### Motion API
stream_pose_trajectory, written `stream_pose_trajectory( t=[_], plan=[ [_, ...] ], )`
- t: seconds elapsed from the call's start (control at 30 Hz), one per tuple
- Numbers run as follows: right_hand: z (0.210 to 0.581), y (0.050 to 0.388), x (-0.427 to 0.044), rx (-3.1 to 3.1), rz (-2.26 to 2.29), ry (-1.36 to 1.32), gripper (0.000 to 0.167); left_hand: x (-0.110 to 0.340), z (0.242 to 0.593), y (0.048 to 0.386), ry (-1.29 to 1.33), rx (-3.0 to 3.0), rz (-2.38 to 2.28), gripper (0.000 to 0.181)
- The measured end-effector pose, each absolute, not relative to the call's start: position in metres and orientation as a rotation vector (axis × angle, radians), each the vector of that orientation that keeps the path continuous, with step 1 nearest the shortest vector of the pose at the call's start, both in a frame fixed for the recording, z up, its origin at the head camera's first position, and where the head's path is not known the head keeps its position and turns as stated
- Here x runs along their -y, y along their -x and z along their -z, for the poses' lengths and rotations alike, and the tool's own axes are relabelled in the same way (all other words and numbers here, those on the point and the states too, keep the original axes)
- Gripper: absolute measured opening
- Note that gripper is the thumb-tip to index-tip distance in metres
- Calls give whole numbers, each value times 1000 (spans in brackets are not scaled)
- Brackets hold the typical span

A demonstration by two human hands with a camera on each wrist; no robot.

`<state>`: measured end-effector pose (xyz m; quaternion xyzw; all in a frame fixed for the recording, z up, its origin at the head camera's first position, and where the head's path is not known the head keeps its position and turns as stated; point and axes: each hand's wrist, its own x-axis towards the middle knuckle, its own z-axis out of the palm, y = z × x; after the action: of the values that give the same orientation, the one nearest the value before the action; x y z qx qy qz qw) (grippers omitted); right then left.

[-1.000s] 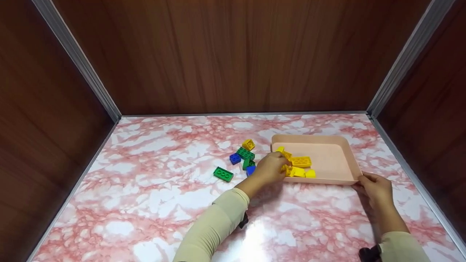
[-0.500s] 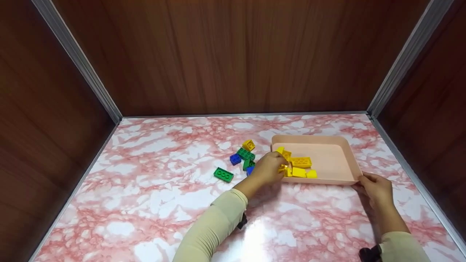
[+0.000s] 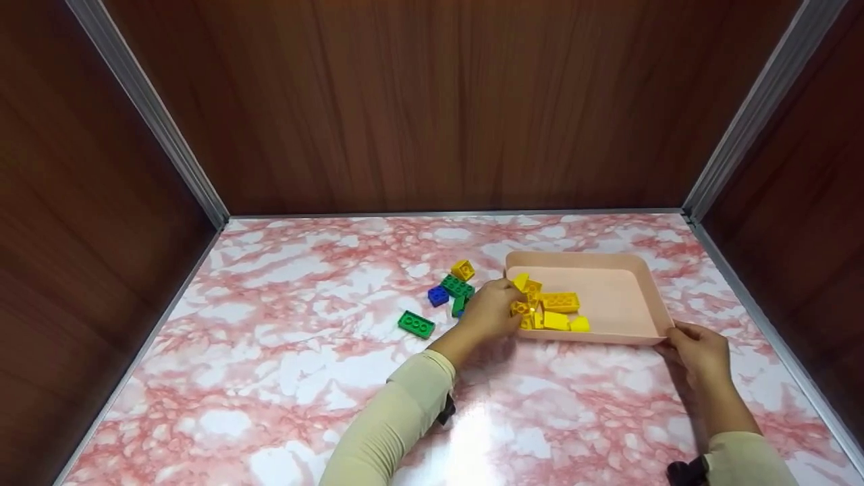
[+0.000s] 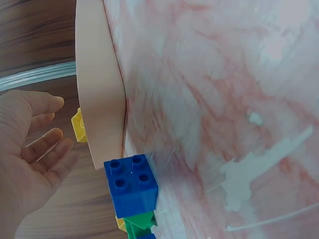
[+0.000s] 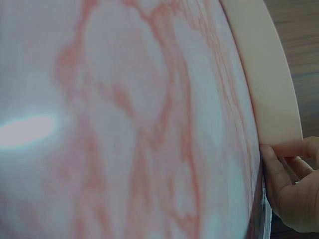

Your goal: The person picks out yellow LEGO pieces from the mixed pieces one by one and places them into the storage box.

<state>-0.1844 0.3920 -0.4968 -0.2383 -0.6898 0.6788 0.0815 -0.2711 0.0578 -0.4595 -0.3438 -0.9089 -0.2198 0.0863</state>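
The peach tray (image 3: 624, 300) lies on the marbled table with several yellow toy building bricks (image 3: 559, 302) in its left end. Over the tray's left rim is my left hand (image 3: 487, 312), beside those bricks. The left wrist view shows that hand (image 4: 35, 144) with loosely bent fingers, thumb and fingertips apart, and nothing between them. One yellow brick (image 4: 79, 125) peeks above the tray wall there. At the near right corner, my right hand (image 3: 702, 351) grips the tray. In the right wrist view its thumb and fingers pinch the tray corner (image 5: 279, 124).
Left of the tray lie a yellow brick (image 3: 463, 270), a blue brick (image 3: 437, 295) and green bricks (image 3: 416, 325). Another blue brick (image 4: 132, 189) stands close against the tray's outer wall, mostly hidden in the head view. Brown wood-look panels (image 3: 432, 108) enclose the table's back and sides.
My left hand has drawn slightly left, uncovering more of the yellow bricks at the tray's left end. My right hand keeps its hold on the tray corner.
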Motion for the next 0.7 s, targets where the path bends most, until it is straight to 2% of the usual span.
stream_pose_trajectory(
  t=[0.33,0.7],
  plan=[
    [497,184,-392,2018,-2046,684,51,-47,453,292,832,2760,747,22],
    [499,184,-393,2039,-2029,711,53,-28,452,325,615,2852,748,30]
  ],
)
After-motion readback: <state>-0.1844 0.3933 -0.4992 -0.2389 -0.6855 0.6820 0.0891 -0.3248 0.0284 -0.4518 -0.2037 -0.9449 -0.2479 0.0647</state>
